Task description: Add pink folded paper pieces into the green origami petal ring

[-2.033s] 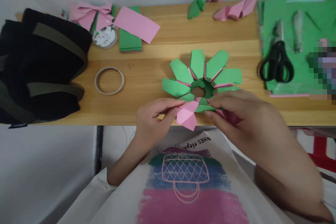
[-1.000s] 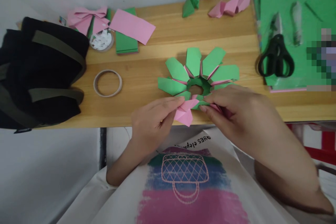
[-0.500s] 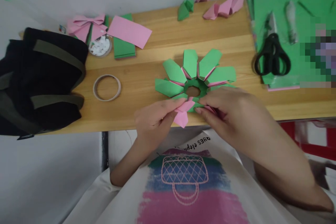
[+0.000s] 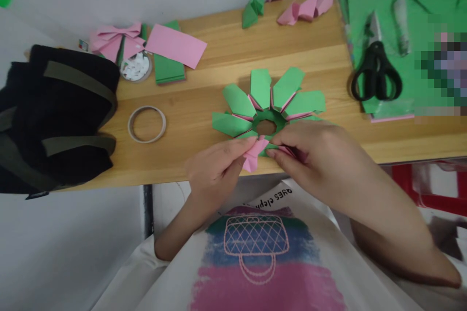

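A ring of folded green and pink paper petals, a paper flower (image 4: 260, 85), lies on the wooden table with a round opening in its middle. On its near left side my left hand (image 4: 219, 163) pinches a small folded pink paper piece (image 4: 252, 155) between thumb and fingers. My right hand (image 4: 314, 150) is closed on the near right edge of the flower, thumb and forefinger pressing the green and pink paper. The two hands nearly meet at the front of the ring. My right fingers hide some of the petals there.
Left of the flower lie a tape roll (image 4: 147, 141) and a black bag (image 4: 62, 121). Behind are pink paper (image 4: 177, 44), a pink paper bow (image 4: 116, 41) and folded pieces (image 4: 308, 7). Black-handled scissors (image 4: 377, 70) rest on green sheets (image 4: 419, 0) at right.
The pink piece in my left hand has tilted slightly and looks narrower, its lower tip higher. Both hands keep their grip. The whole view has shifted a little.
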The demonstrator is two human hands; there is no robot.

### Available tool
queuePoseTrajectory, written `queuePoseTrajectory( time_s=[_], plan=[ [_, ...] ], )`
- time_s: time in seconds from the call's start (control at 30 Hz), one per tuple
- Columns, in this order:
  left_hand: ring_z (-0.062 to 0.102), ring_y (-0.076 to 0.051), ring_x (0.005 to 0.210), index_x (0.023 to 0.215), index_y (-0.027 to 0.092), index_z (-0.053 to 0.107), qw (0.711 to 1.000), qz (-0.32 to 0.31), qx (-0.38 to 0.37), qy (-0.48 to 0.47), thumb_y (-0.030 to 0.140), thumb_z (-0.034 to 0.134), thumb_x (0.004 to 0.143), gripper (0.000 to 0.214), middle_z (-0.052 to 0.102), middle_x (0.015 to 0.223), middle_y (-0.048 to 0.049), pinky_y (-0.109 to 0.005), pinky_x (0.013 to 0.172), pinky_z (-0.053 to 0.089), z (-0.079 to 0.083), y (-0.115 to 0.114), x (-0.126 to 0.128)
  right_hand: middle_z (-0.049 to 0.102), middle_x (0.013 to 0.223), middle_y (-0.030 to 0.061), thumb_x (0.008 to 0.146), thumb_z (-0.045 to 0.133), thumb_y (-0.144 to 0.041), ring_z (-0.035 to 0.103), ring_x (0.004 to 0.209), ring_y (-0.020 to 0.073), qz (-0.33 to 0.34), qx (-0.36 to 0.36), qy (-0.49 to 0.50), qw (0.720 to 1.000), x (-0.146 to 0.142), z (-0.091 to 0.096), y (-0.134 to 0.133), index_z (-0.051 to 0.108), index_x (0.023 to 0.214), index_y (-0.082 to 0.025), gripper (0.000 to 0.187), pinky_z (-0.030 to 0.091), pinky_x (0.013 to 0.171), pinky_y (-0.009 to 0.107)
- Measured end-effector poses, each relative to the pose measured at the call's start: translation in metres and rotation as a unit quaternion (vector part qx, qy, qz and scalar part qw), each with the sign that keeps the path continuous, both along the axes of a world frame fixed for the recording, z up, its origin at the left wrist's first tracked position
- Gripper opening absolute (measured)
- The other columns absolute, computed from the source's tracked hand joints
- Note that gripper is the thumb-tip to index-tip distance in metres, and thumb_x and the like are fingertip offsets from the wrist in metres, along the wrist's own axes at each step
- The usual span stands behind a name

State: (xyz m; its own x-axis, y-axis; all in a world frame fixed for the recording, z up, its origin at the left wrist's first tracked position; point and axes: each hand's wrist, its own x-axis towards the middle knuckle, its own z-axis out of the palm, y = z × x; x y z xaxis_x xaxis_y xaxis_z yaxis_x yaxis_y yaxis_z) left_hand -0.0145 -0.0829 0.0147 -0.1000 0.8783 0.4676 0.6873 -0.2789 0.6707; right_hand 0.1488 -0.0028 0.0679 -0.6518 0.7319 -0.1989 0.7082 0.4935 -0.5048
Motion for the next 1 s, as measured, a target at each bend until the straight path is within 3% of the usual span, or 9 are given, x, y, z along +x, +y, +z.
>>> queuePoseTrajectory(
  time_s=[0.4,0.57,1.0],
  plan=[
    [0.075,-0.014,0.085,0.104,0.029,0.073,0.999,-0.002,-0.007,-0.044,0.005,0.064,0.085,0.033,0.077,0.099,0.0055,-0.023,0.077,0.063,-0.0054,-0.001,-0.005,0.053,0.06,-0.001,0.083,0.053,-0.015,0.046,0.059,0.0129,-0.001,-0.003,0.005,1.0,0.0023,-0.0012,0.0021,0.045,0.059,-0.019,0.025,0.026,0.056,0.028],
    [0.074,-0.012,0.085,0.103,0.027,0.074,0.999,-0.009,-0.002,-0.05,0.002,0.065,0.082,0.033,0.078,0.096,0.005,-0.02,0.078,0.061,-0.0059,0.0003,-0.0052,0.054,0.06,-0.0001,0.082,0.052,-0.016,0.048,0.059,0.0139,-0.001,0.003,-0.002,1.0,0.0012,-0.0003,0.0026,0.048,0.06,-0.02,0.023,0.025,0.056,0.029],
    [0.075,-0.013,0.087,0.107,0.031,0.072,0.999,-0.004,-0.01,-0.053,0.006,0.065,0.085,0.034,0.077,0.099,0.0059,-0.023,0.076,0.062,-0.0049,-0.0003,-0.0025,0.052,0.059,-0.0002,0.082,0.05,-0.013,0.047,0.06,0.0146,0.001,0.004,0.007,1.0,0.0013,0.0009,0.0015,0.044,0.057,-0.02,0.026,0.027,0.058,0.029]
  ],
)
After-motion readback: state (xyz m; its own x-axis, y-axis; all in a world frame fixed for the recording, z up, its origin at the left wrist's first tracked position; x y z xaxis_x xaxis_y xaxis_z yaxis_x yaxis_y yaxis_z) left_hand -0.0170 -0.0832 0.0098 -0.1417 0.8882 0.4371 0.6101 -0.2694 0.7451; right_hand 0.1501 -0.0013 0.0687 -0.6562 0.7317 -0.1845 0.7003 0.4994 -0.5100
